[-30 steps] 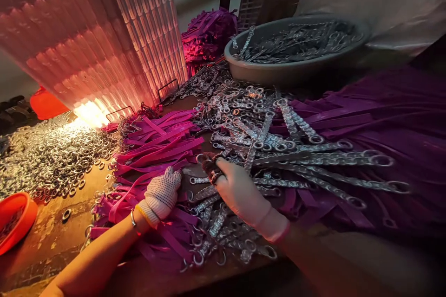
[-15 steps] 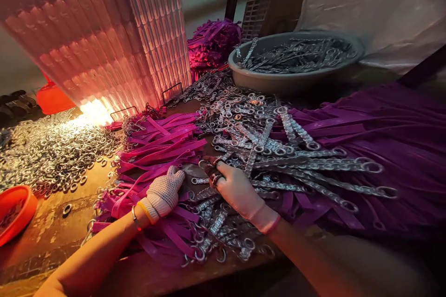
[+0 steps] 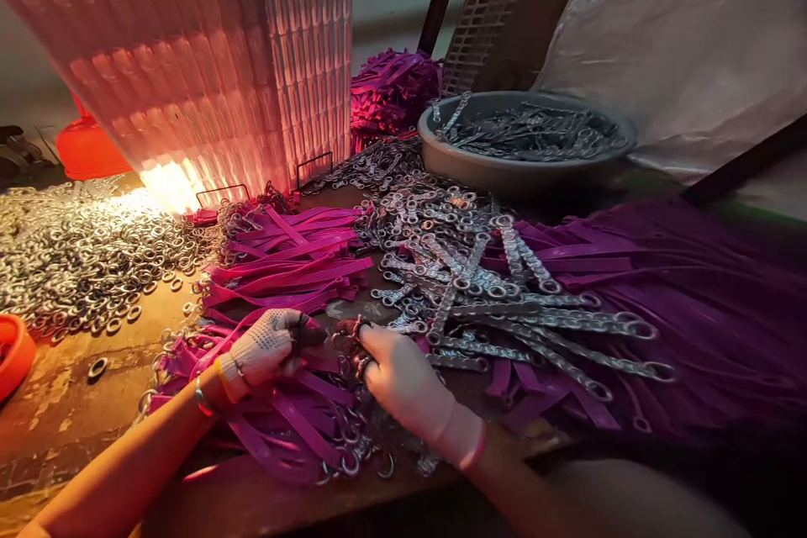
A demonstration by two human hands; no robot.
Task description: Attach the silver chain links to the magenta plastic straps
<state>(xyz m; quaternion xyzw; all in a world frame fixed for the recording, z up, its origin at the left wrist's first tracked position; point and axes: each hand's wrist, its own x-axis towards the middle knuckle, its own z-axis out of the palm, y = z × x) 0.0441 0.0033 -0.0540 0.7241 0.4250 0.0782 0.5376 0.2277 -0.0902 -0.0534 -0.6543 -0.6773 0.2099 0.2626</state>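
My left hand (image 3: 268,349), in a dotted white work glove with dark fingertips, is closed above purple straps (image 3: 283,424). Whatever its fingers hold is hidden. Just to its right, my right hand (image 3: 407,378) pinches thumb against dark-covered fingers, with a small metal ring (image 3: 340,341) showing at the tips. A narrow gap separates the two hands. Beneath and beside them lie the purple straps, some with metal rings on their ends. Silver chain-like strips with ringed ends (image 3: 548,319) are heaped right of my right hand.
Loose rings (image 3: 107,261) cover the table's left side near a glowing lamp behind a clear ribbed panel (image 3: 164,59). An orange bowl (image 3: 16,353) stands at the left edge. A grey basin (image 3: 523,172) of metal strips sits at the back. More purple straps (image 3: 712,311) spread across the right.
My left hand has turned and closed, its dark fingertips now pointing toward my right hand. My right hand has come slightly down and left. The camera view has shifted a little.
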